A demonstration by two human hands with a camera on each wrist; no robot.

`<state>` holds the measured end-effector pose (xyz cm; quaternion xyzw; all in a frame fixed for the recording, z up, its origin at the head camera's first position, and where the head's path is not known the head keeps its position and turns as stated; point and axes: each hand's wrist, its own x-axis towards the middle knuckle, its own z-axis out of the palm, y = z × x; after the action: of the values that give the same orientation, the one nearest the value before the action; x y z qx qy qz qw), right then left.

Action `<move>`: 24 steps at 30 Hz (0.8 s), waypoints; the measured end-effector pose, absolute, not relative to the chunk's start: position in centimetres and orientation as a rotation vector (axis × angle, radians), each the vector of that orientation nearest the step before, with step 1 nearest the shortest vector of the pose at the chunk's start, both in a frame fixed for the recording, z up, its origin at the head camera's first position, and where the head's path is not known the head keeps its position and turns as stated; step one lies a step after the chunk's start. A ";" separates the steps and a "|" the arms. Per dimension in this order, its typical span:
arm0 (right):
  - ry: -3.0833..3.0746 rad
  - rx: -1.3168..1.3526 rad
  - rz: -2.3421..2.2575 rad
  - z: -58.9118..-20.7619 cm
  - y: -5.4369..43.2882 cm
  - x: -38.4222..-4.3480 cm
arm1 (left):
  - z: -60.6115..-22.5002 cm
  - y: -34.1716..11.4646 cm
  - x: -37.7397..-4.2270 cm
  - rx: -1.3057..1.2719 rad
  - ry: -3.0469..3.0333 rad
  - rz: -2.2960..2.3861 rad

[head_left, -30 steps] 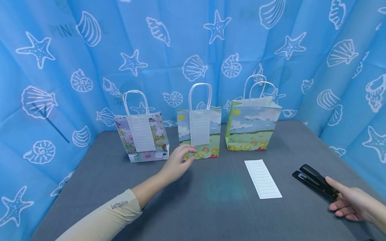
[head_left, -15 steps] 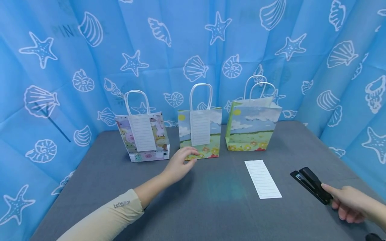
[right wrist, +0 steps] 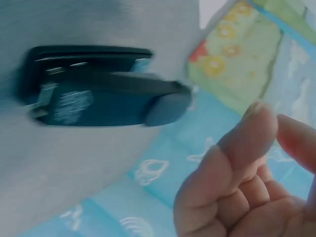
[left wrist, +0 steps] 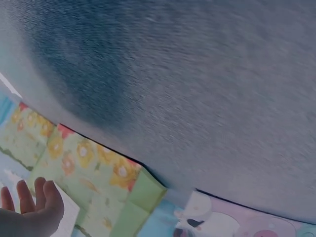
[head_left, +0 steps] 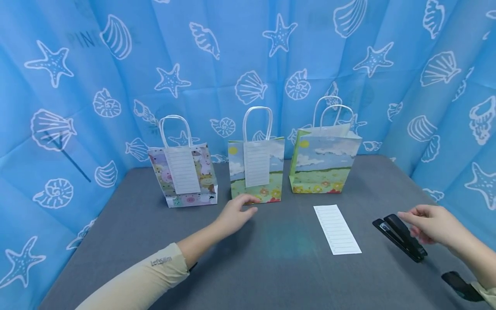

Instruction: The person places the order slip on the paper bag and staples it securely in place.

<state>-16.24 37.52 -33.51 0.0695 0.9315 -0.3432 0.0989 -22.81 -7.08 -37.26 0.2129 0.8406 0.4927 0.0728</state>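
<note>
3 bags [head_left: 276, 172], grey table [head_left: 271, 280], blue curtain [head_left: 217, 82] behind.
Left hand [head_left: 234, 215]: fingers slack, holding nothing; right hand [head_left: 434, 226] likewise, near stapler [head_left: 407, 239].

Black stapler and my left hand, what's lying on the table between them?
In the head view, one white, lined, rectangular paper slip lies flat on the grey table between the left hand and the black stapler, nearer the stapler.

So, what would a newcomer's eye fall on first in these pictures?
Probably the blue fabric curtain with white seashells, filling the background. Before it, one animal-print paper bag and two meadow-print paper bags stand in a row. A long black stapler lies on the grey fabric tabletop, beside the right hand.
</note>
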 end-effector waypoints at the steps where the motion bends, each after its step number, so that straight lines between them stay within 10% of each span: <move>1: 2.772 0.173 -1.032 -33.3 37.1 -16.4 | -37.3 -6.9 -22.8 0.622 2.513 1.479; 24: 2.393 0.071 -1.333 -36.2 30.9 -21.4 | -37.6 -1.4 -22.3 0.408 2.082 1.476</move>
<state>-21.42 30.95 -36.24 0.0253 0.8559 -0.4766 0.1993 -22.28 -1.44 -37.55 0.1518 0.7745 0.5491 0.2749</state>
